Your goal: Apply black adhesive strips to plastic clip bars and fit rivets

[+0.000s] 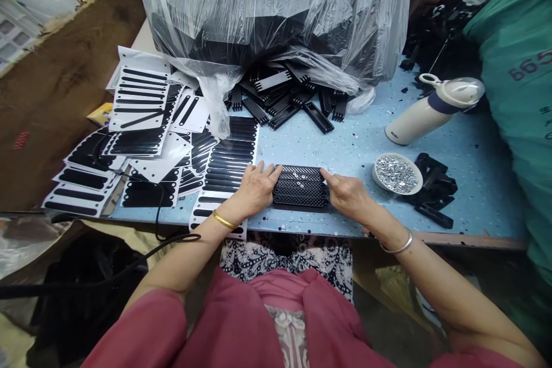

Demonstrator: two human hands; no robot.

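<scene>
Several black plastic strips with a lattice surface (pixel 301 192) lie side by side near the table's front edge. A few small shiny rings (pixel 301 184) rest on top of them. My left hand (pixel 259 188) holds the strips' left end, its thumb and fingers bent against it. At the opposite end, my right hand (pixel 348 192) presses with thumb and index finger at the upper right corner, the other fingers curled in. To the right stands a white bowl (pixel 397 174) full of small silvery metal pieces. A sheet of black elongated stickers (pixel 230 155) lies just left of my left hand.
Sticker sheets (pixel 142 98) pile up at the left, with a black cable (pixel 160 201) across them. Loose black strips (pixel 284 98) lie before a big plastic bag (pixel 276 6). A white bottle (pixel 431 112) leans at the right, near black parts (pixel 435 184) and a person in green (pixel 517 69).
</scene>
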